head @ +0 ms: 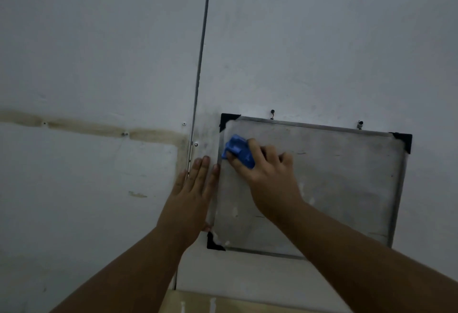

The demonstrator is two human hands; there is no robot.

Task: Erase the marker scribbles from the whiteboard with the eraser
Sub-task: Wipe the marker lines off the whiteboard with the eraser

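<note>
A small whiteboard [347,178] with a metal frame and black corner caps hangs on a white wall. Its surface is grey and smudged, with faint dark marks here and there. My right hand [267,171] grips a blue eraser [239,151] and holds it against the board's upper left area. My left hand [195,188] lies flat with straight fingers on the wall, its edge touching the board's left frame.
Two screws [272,111] above the board's top edge hold it up. A thin vertical conduit [200,64] runs down the wall left of the board. A brownish stain band [99,128] crosses the wall at left. A pale ledge [223,302] shows at the bottom.
</note>
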